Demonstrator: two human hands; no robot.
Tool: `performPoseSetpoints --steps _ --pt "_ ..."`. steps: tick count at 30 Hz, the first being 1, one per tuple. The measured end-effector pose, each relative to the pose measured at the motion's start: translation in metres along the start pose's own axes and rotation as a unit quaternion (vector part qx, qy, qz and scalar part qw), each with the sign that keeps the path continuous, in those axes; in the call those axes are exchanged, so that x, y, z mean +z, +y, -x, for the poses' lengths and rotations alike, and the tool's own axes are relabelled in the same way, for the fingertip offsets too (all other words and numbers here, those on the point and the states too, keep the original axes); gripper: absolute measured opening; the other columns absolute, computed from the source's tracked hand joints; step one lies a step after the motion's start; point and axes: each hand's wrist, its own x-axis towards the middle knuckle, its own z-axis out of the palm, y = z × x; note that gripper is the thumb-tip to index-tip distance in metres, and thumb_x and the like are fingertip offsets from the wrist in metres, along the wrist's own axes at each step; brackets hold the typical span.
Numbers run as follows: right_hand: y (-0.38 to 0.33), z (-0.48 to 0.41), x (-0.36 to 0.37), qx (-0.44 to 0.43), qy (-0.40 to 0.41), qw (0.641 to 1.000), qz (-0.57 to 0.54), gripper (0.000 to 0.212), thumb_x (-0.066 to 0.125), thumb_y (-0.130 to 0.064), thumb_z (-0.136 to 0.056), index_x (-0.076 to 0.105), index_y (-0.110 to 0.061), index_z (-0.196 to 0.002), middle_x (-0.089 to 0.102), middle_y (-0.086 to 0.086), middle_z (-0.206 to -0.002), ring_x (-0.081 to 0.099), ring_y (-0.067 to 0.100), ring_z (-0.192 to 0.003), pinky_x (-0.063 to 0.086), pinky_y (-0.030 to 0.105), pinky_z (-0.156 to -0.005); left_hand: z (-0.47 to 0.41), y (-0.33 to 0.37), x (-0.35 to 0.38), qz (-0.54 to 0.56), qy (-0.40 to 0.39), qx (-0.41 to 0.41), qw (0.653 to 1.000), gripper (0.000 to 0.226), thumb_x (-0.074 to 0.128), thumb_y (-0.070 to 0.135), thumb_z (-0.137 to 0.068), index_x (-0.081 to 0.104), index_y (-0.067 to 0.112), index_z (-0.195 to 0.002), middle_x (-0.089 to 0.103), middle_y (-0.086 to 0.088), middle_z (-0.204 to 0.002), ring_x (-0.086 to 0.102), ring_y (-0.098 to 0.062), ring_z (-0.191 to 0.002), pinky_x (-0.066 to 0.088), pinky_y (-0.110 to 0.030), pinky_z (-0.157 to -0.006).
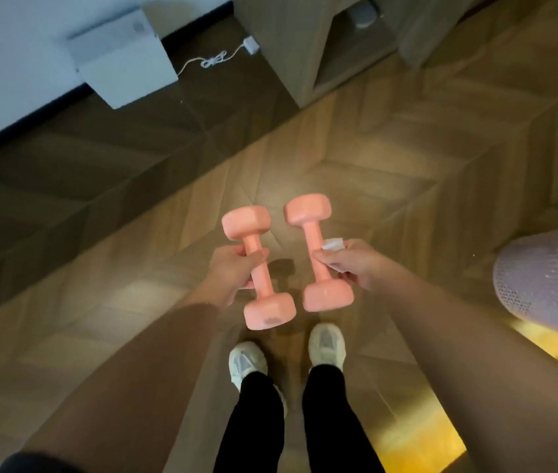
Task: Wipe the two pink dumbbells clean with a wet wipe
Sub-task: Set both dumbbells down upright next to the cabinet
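I hold two pink dumbbells above the wooden floor, one in each hand. My left hand (pixel 233 269) grips the handle of the left dumbbell (pixel 258 268), whose near end shows a dark smudge. My right hand (pixel 349 264) grips the handle of the right dumbbell (pixel 318 252) and also pinches a crumpled white wet wipe (pixel 333 244) against it. Both dumbbells point away from me, roughly parallel and a little apart.
My feet in white shoes (pixel 248 363) stand on the herringbone wood floor (pixel 134 233) right below the dumbbells. A white box (pixel 124 59) and a white cable (pixel 216 59) lie by the wall at the back left. A wooden cabinet (pixel 304 46) stands behind, a pale knitted pouf (pixel 550 278) at right.
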Motion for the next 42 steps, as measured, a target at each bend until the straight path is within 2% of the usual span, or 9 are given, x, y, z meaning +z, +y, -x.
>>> performPoseSetpoints --steps 5,7,11,15,23,30,34,38,42 --pt "-0.071 -0.051 -0.042 -0.014 -0.011 1.0 -0.013 0.064 0.077 -0.025 -0.084 0.048 -0.002 -0.136 0.066 0.01 -0.111 0.061 0.015 -0.08 0.052 0.027 -0.065 -0.049 0.067 0.031 -0.021 0.017 0.004 1.0 0.005 0.065 0.014 -0.094 0.063 0.012 -0.089 0.068 -0.005 -0.082 0.066 -0.012 -0.067 0.053 -0.022 -0.051" --pt "-0.101 -0.072 -0.06 -0.034 -0.019 0.999 -0.009 0.056 0.074 -0.02 -0.088 0.049 0.001 -0.134 0.066 0.006 -0.102 0.064 0.011 -0.07 0.049 0.021 -0.051 -0.078 0.089 0.044 -0.022 0.03 0.001 0.999 0.006 0.065 0.013 -0.093 0.064 0.012 -0.087 0.069 -0.007 -0.083 0.067 -0.014 -0.067 0.056 -0.026 -0.056" --pt "-0.154 -0.13 -0.09 -0.079 -0.031 0.995 0.06 0.031 0.067 -0.026 -0.093 0.054 -0.011 -0.117 0.064 0.0 -0.093 0.063 0.013 -0.08 0.049 0.031 -0.066 -0.153 0.12 0.068 -0.007 0.07 -0.007 0.998 0.009 0.069 0.014 -0.09 0.067 0.008 -0.096 0.072 -0.008 -0.081 0.071 -0.015 -0.064 0.057 -0.033 -0.063" --pt "-0.192 -0.205 -0.101 -0.104 -0.024 0.986 0.124 0.019 0.06 -0.035 -0.096 0.056 -0.022 -0.11 0.065 0.0 -0.095 0.065 0.016 -0.084 0.045 0.03 -0.06 -0.24 0.134 0.086 0.032 0.096 -0.01 0.995 0.003 0.068 0.012 -0.09 0.065 0.011 -0.09 0.071 -0.006 -0.081 0.069 -0.018 -0.073 0.056 -0.033 -0.065" --pt "-0.24 -0.38 -0.07 -0.146 0.006 0.977 0.155 0.029 0.057 -0.031 -0.098 0.054 -0.017 -0.124 0.065 0.004 -0.11 0.065 0.019 -0.094 0.049 0.031 -0.072 -0.423 0.147 0.094 0.061 0.1 -0.003 0.993 0.02 0.072 0.022 -0.089 0.067 0.009 -0.104 0.073 -0.009 -0.095 0.072 -0.021 -0.086 0.062 -0.039 -0.072" --pt "-0.306 -0.483 -0.028 -0.175 0.026 0.96 0.218 0.021 0.058 -0.023 -0.097 0.052 -0.013 -0.114 0.059 0.008 -0.101 0.057 0.022 -0.089 0.046 0.032 -0.067 -0.537 0.16 0.084 0.083 0.156 0.045 0.983 0.009 0.072 0.016 -0.087 0.067 0.009 -0.089 0.071 -0.013 -0.091 0.07 -0.023 -0.077 0.061 -0.038 -0.066" --pt "-0.323 -0.533 -0.02 -0.167 0.01 0.945 0.282 0.032 0.063 -0.027 -0.092 0.06 -0.005 -0.116 0.063 0.015 -0.117 0.06 0.028 -0.097 0.051 0.041 -0.091 -0.575 0.175 0.077 0.071 0.17 0.051 0.982 0.014 0.068 0.025 -0.092 0.061 0.014 -0.086 0.067 -0.01 -0.089 0.069 -0.026 -0.08 0.061 -0.041 -0.076" --pt "-0.333 -0.532 -0.013 -0.186 0.069 0.922 0.331 0.033 0.042 -0.037 -0.103 0.059 -0.009 -0.097 0.056 0.006 -0.081 0.055 0.022 -0.074 0.046 0.033 -0.073 -0.598 0.178 0.076 0.07 0.168 0.059 0.982 0.016 0.069 0.026 -0.091 0.061 0.013 -0.087 0.067 -0.011 -0.089 0.069 -0.027 -0.082 0.06 -0.047 -0.081" --pt "-0.335 -0.537 -0.015 -0.195 0.077 0.93 0.303 0.036 0.04 -0.037 -0.104 0.052 -0.012 -0.081 0.051 0.005 -0.076 0.049 0.018 -0.067 0.042 0.034 -0.078 -0.601 0.18 0.081 0.07 0.17 0.045 0.982 0.019 0.069 0.027 -0.091 0.06 0.011 -0.098 0.066 -0.011 -0.095 0.068 -0.028 -0.087 0.061 -0.044 -0.079"
